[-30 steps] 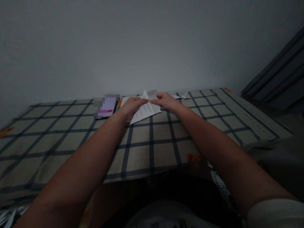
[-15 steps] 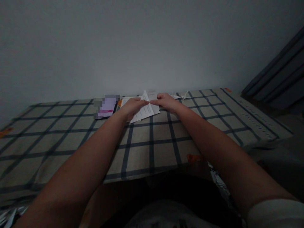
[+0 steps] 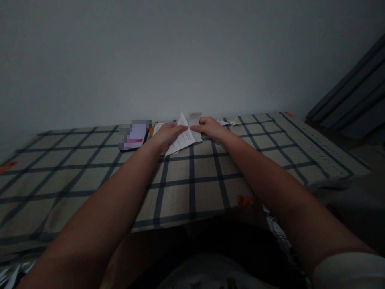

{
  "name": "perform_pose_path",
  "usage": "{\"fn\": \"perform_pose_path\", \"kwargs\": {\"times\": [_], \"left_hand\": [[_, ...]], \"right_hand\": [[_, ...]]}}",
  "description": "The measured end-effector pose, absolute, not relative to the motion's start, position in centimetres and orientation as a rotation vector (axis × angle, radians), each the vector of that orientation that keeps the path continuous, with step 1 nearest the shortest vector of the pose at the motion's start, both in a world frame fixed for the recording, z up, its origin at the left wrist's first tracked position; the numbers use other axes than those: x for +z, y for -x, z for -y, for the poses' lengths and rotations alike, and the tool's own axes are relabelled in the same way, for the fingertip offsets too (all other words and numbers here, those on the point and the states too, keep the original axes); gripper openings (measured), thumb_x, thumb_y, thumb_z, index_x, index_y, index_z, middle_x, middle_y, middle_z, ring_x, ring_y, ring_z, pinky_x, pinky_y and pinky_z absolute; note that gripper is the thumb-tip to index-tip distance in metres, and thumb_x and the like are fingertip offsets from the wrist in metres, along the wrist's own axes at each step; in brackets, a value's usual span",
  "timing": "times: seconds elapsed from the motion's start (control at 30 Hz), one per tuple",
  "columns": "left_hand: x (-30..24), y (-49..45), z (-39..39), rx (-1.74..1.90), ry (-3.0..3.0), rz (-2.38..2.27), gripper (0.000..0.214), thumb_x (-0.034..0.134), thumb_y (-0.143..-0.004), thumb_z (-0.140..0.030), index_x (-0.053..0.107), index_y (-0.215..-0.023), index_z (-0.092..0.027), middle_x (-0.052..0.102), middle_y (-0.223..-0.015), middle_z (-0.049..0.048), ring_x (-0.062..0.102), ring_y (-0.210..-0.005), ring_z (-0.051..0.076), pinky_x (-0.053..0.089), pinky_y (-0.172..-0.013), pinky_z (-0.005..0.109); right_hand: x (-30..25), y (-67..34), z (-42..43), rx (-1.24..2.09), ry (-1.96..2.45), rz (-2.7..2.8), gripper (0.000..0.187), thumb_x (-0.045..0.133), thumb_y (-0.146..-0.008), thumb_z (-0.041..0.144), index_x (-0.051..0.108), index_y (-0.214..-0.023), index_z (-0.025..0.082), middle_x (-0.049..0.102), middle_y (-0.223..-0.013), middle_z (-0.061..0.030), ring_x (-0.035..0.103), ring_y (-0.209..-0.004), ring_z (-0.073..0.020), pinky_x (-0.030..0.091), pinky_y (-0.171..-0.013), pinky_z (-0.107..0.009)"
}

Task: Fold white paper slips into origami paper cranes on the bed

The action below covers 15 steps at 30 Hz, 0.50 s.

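Note:
Between my hands is a white printed sheet of paper (image 3: 184,140), held a little above the checked tablecloth. My left hand (image 3: 169,135) pinches its left part, thumb on top. My right hand (image 3: 209,127) pinches the right part, and the two thumbs nearly meet at the middle. The sheet is split or creased there: a pointed left flap stands up, and a greyish strip (image 3: 195,117) rises beside my right fingers. More white paper (image 3: 157,128) lies under and behind my left hand. The fingers beneath the sheet are hidden.
A phone (image 3: 136,135) with a lit, partly blurred screen lies left of my left hand. Torn white scraps (image 3: 233,122) lie to the right, near the wall (image 3: 192,56). The checked tablecloth (image 3: 207,188) covers the table. A dark curtain (image 3: 355,88) hangs at far right.
The left part of the sheet has tilted and separated further from the right part at the middle. The strip by my right fingers stands clearer. Both hands have barely moved.

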<state>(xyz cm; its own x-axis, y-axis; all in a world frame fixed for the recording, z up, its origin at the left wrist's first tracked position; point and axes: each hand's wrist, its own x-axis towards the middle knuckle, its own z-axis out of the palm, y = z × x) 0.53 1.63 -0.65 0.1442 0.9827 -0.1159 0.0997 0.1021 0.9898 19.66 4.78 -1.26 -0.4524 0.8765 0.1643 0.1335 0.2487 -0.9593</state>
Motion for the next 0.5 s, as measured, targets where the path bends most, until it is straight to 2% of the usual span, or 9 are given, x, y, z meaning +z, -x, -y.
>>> {"fn": "perform_pose_path", "kwargs": {"times": [0.3,0.5], "left_hand": [[0.16,-0.85,-0.81,0.961,-1.241,-1.249,0.018,0.068,-0.075,-0.026,0.068,-0.087,-0.013,0.074,-0.081,0.0121,0.069,-0.065,0.021,0.055,-0.061,0.030],[-0.25,-0.63,-1.10,0.945,-1.272,-1.197,0.017,0.068,-0.075,-0.026,0.069,-0.086,-0.014,0.074,-0.082,0.0108,0.068,-0.062,0.019,0.053,-0.058,0.028]], "right_hand": [[-1.63,-20.03,-5.00,1.386,0.840,1.780,0.018,0.070,-0.077,0.031,0.069,-0.086,0.015,0.069,-0.078,-0.0041,0.057,-0.061,-0.0115,0.042,-0.054,-0.022],[-1.60,-19.92,-4.86,1.442,0.825,1.770,0.022,0.073,-0.075,0.032,0.066,-0.088,0.016,0.069,-0.079,-0.0039,0.058,-0.062,-0.0114,0.043,-0.054,-0.021]]}}
